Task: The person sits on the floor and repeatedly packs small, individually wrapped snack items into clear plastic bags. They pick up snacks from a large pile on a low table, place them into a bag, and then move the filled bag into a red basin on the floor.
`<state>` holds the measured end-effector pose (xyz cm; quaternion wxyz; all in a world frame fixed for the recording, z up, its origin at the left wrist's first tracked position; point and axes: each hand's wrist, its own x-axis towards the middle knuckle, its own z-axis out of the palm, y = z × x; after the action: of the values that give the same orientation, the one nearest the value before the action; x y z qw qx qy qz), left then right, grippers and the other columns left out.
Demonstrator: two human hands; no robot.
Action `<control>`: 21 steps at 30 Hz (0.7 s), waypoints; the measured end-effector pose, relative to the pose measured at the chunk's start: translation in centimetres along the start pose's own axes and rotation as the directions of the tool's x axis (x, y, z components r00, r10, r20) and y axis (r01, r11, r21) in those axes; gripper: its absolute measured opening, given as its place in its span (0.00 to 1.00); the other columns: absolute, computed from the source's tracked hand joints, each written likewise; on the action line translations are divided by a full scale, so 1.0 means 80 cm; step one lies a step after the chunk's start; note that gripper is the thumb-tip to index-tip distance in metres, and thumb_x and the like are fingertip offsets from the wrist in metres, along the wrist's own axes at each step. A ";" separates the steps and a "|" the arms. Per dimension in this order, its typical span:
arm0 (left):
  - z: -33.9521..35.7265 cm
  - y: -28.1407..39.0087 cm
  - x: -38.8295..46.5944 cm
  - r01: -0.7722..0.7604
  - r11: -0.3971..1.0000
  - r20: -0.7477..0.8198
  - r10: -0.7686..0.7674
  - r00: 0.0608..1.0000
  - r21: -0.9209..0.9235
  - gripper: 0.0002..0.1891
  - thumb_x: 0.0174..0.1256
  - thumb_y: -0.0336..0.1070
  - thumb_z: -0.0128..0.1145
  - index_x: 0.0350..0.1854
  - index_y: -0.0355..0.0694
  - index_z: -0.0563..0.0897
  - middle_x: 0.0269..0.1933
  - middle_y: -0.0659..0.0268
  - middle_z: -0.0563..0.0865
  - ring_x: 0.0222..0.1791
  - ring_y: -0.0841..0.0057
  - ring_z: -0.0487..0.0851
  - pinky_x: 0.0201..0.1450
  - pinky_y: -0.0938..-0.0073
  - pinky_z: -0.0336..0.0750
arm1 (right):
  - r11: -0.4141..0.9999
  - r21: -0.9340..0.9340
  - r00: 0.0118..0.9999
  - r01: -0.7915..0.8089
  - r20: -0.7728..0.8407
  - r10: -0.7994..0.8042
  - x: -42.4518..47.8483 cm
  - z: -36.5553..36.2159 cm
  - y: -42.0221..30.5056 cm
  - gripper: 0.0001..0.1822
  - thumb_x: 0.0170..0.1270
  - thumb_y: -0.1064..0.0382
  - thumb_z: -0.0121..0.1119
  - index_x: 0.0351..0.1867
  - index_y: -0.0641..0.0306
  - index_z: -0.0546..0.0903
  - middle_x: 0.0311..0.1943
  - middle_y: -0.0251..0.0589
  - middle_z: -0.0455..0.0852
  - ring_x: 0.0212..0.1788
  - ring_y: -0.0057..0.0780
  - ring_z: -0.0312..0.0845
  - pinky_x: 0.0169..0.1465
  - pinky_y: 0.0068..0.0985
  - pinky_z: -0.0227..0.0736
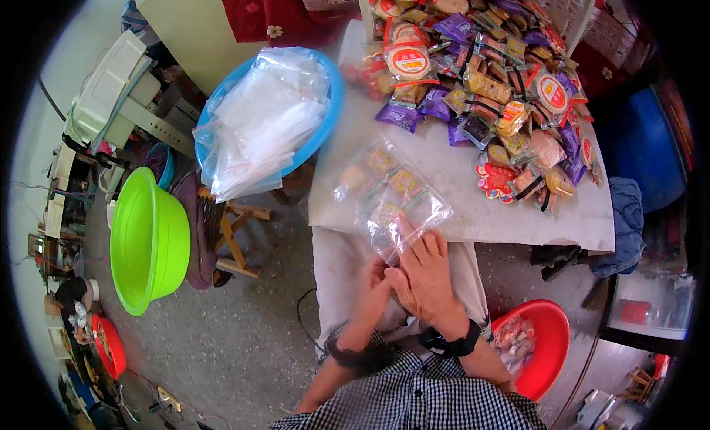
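Note:
A clear plastic bag (407, 194) lies at the table's near edge with several small yellowish wrapped snacks inside. My left hand (373, 294), slightly blurred, has its fingers bunched at the bag's near corner. Across that same corner lies my right hand (430, 277), its fingers stretched over the plastic and its thumb close to my left hand. Part of the corner is hidden under my fingers. Beyond the bag, a large heap of individually wrapped snacks (493, 91) spreads over the cloth-covered table (344, 208), with purple, red-edged and clear wrappers among them.
Left of the table, a blue basin (335, 91) carries a stack of clear plastic bags (272, 113). A lime-green basin (166, 247) stands farther left. Near my right side is a red basin (546, 352) with wrapped pieces inside. A white plastic basket (579, 13) stands behind the heap.

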<state>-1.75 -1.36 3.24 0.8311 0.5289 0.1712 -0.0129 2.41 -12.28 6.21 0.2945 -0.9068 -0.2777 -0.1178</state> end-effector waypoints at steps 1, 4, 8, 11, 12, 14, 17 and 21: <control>-0.011 -0.001 0.005 0.005 0.997 0.055 -0.001 0.999 -0.074 0.12 0.67 0.35 0.53 0.48 0.34 0.79 0.42 0.67 0.83 0.42 0.77 0.81 0.44 0.75 0.75 | 1.000 0.004 1.000 0.014 -0.013 -0.014 0.000 -0.005 0.000 0.24 0.59 0.53 0.57 0.50 0.72 0.78 0.58 0.53 0.75 0.58 0.51 0.67 0.66 0.49 0.55; -0.035 -0.001 0.019 0.043 0.981 0.129 -0.018 0.991 -0.191 0.13 0.72 0.39 0.51 0.47 0.35 0.81 0.37 0.69 0.83 0.37 0.81 0.79 0.40 0.79 0.72 | 0.999 0.023 0.999 0.035 -0.007 -0.035 -0.002 -0.007 0.003 0.24 0.56 0.53 0.61 0.47 0.71 0.80 0.55 0.51 0.77 0.58 0.50 0.67 0.66 0.50 0.54; -0.028 0.005 0.022 0.110 0.987 0.051 -0.104 0.993 -0.120 0.12 0.73 0.38 0.51 0.46 0.35 0.82 0.39 0.69 0.85 0.37 0.84 0.80 0.39 0.82 0.73 | 0.999 0.005 0.996 0.041 0.084 -0.041 -0.006 -0.006 0.001 0.26 0.67 0.51 0.50 0.56 0.72 0.77 0.59 0.51 0.75 0.61 0.51 0.67 0.66 0.50 0.53; -0.019 0.005 0.025 0.095 0.986 0.034 -0.091 0.995 -0.139 0.12 0.73 0.38 0.52 0.46 0.34 0.83 0.39 0.68 0.86 0.37 0.84 0.82 0.39 0.82 0.75 | 0.999 0.002 0.999 0.044 0.016 -0.044 -0.007 0.003 0.000 0.27 0.57 0.52 0.60 0.53 0.71 0.79 0.56 0.50 0.77 0.60 0.50 0.66 0.69 0.52 0.49; -0.018 0.004 0.024 0.082 0.985 0.028 -0.079 0.997 -0.153 0.13 0.73 0.38 0.52 0.45 0.34 0.83 0.39 0.68 0.86 0.36 0.84 0.82 0.39 0.83 0.75 | 0.999 -0.010 0.999 0.034 0.006 -0.034 -0.007 0.007 -0.001 0.28 0.58 0.52 0.60 0.54 0.72 0.78 0.57 0.50 0.76 0.61 0.50 0.66 0.69 0.53 0.48; -0.022 -0.001 0.026 0.099 0.985 0.038 -0.095 0.995 -0.139 0.13 0.74 0.38 0.52 0.47 0.33 0.83 0.40 0.68 0.86 0.37 0.84 0.83 0.39 0.83 0.75 | 0.999 -0.033 1.000 0.012 -0.014 -0.012 -0.004 0.013 -0.003 0.30 0.58 0.51 0.59 0.57 0.73 0.77 0.61 0.51 0.75 0.63 0.49 0.65 0.70 0.54 0.45; -0.031 -0.010 0.029 0.092 0.989 0.064 -0.086 0.994 -0.112 0.15 0.74 0.39 0.51 0.48 0.32 0.83 0.41 0.67 0.87 0.38 0.84 0.83 0.39 0.83 0.76 | 0.999 -0.040 0.999 -0.037 -0.028 0.036 0.003 0.015 -0.013 0.33 0.58 0.50 0.59 0.60 0.73 0.75 0.64 0.52 0.73 0.64 0.49 0.65 0.71 0.54 0.41; -0.015 -0.002 0.024 0.038 0.997 -0.051 -0.041 0.998 -0.065 0.16 0.73 0.43 0.52 0.37 0.34 0.84 0.30 0.72 0.82 0.30 0.86 0.76 0.34 0.81 0.71 | 0.998 0.003 0.997 -0.066 0.050 0.066 0.000 0.015 -0.013 0.31 0.69 0.50 0.50 0.63 0.74 0.70 0.67 0.57 0.67 0.69 0.53 0.60 0.73 0.50 0.38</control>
<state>-0.29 -0.02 2.08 0.8425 0.4986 0.2036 -0.0099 1.87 -10.91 5.73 0.2935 -0.9174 -0.2550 -0.0848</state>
